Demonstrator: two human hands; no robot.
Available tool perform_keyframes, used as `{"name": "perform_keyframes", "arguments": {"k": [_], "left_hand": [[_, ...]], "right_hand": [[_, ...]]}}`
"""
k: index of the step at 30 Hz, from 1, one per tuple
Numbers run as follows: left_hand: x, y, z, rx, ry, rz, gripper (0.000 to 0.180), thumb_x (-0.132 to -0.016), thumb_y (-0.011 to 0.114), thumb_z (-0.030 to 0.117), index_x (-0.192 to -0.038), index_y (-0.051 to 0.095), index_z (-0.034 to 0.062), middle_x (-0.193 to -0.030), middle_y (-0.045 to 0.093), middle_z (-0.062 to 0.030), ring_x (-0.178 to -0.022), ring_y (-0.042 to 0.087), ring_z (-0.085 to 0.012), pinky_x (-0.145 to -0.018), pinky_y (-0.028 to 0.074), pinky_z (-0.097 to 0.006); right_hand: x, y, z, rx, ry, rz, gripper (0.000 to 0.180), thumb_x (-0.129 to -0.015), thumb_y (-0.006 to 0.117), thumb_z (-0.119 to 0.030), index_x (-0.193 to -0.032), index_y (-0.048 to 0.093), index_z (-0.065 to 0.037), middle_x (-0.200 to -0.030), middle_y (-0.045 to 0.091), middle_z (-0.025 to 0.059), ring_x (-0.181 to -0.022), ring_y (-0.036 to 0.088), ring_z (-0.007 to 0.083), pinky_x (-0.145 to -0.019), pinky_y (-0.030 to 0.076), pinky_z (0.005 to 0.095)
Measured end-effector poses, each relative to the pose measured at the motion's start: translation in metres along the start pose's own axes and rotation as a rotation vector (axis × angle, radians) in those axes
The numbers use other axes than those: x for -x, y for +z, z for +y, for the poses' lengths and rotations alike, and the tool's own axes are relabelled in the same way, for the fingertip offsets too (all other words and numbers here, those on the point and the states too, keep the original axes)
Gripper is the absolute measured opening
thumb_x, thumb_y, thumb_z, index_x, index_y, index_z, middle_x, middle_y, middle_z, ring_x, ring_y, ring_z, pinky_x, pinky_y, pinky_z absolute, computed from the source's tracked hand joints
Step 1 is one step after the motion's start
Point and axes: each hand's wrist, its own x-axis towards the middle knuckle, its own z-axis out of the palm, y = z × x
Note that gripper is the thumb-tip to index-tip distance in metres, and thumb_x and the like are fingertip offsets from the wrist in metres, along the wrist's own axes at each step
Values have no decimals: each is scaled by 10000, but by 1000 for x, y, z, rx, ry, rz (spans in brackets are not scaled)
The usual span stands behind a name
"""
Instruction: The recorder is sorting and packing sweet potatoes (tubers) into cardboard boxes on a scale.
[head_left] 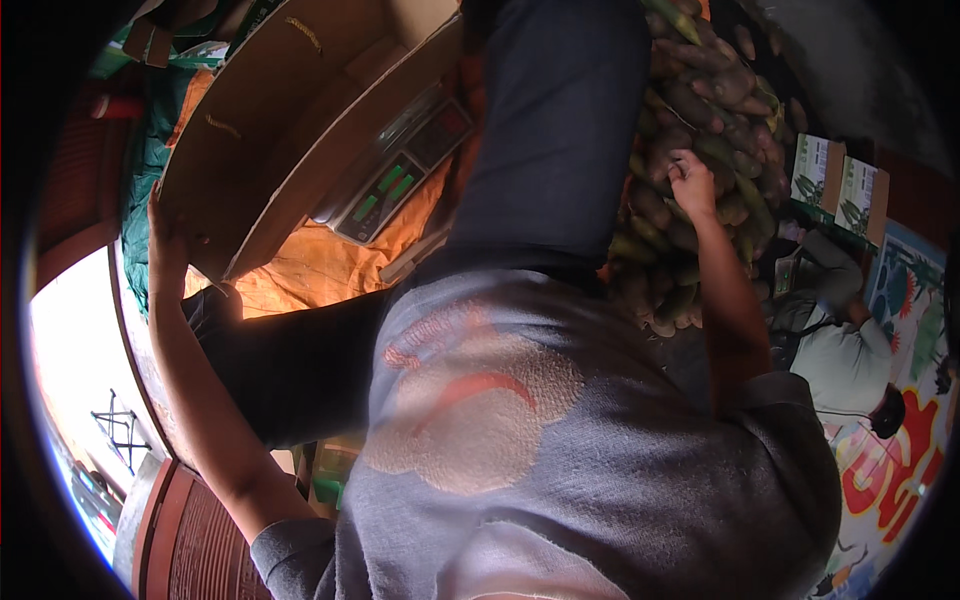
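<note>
My left hand (165, 245) grips the lower edge of a large open cardboard box (270, 120) at the left. My right hand (690, 180) reaches into a heap of oblong green-brown fruits (720, 100) at the upper right, its fingers curled around one fruit in the pile. My own grey shirt with an orange print (520, 430) and dark trousers (550, 130) fill the middle of the view.
A weighing scale (395, 175) with green lit digits lies on orange cloth (320, 265) beside the box. Another person in a light shirt (850, 355) sits at the right near small printed cartons (845, 190). Green sheeting (150, 160) lies at the far left.
</note>
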Motion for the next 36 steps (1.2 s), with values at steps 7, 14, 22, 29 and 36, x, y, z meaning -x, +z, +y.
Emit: {"name": "perform_keyframes", "arguments": {"k": [7,14,22,29,36], "left_hand": [[-3,-18,-5,64,-163,-74,668,-1043,511,216,-1595,135,217,-1519,392,-115,-1153,578,-214,-742,567,-311],[31,-55,17,38,-145,276,863,-949,592,531,-1598,95,253,-1621,250,-117,-1492,236,-339,-1143,275,-585],[91,-134,-62,-191,-210,467,656,-975,616,385,-1528,368,131,-1561,334,-218,-1450,328,-337,-1143,334,-455],[106,-156,-102,-171,-426,617,542,-951,660,306,-1453,504,170,-1350,617,-109,-1126,613,-158,-801,434,-227],[100,-176,-111,-206,-216,580,480,-968,636,205,-1416,529,72,-1394,552,-224,-1317,519,-268,-1097,406,-356]], "right_hand": [[36,87,61,204,64,-492,392,-860,685,-182,-1232,630,-70,-1147,692,190,-1087,662,345,-931,518,421],[74,159,74,478,23,-728,485,-816,669,-49,-1293,595,-95,-1277,623,150,-1161,634,313,-950,520,454],[92,173,103,583,49,-678,686,-835,718,-103,-1442,397,-105,-1431,490,69,-1309,514,259,-941,544,420],[88,189,119,748,-24,-580,623,-889,697,-173,-1437,400,-167,-1367,504,59,-1279,522,236,-875,578,374],[86,191,124,607,-170,-493,536,-932,630,-255,-1404,398,-147,-1351,531,87,-1266,527,304,-919,533,483]]}}
